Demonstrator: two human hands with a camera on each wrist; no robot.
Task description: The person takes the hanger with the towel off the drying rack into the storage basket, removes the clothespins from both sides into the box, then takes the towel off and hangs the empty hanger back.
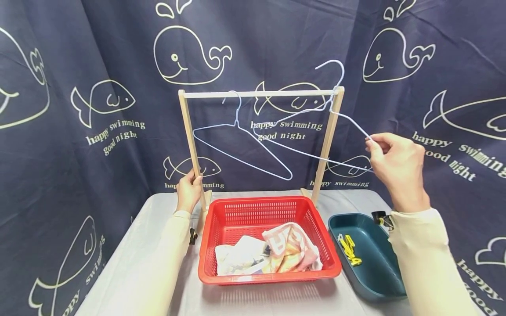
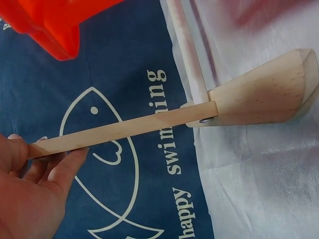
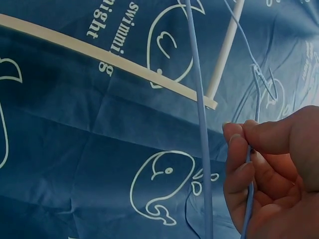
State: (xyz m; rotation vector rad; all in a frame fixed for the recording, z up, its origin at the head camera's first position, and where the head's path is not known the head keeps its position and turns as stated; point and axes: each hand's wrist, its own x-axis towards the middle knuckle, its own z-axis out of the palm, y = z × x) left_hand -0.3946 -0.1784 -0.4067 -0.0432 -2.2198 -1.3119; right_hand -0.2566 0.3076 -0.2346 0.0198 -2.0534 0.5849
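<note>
A wooden rack stands at the back of the table, its top bar [image 1: 269, 94] running between two posts. My left hand [image 1: 189, 192] grips the lower part of the left post [image 2: 124, 125], fingers on one side and thumb on the other. From the bar hangs one light-blue wire hanger [image 1: 236, 123]. At the right, my right hand [image 1: 399, 169] pinches a second light-blue hanger [image 1: 353, 119] by its sloping shoulder. Its hook points up above the bar, near the right post, and no garment is on it. The right wrist view shows the wire [image 3: 249, 199] running through the curled fingers.
A red plastic basket [image 1: 272, 278] stands before the rack, with a white cloth [image 1: 239, 254] and a pink-and-orange patterned cloth [image 1: 294, 248] inside. To its right is a dark teal tray [image 1: 379, 259] with several yellow clips [image 1: 348, 250]. A navy whale-print curtain [image 1: 118, 175] hangs behind.
</note>
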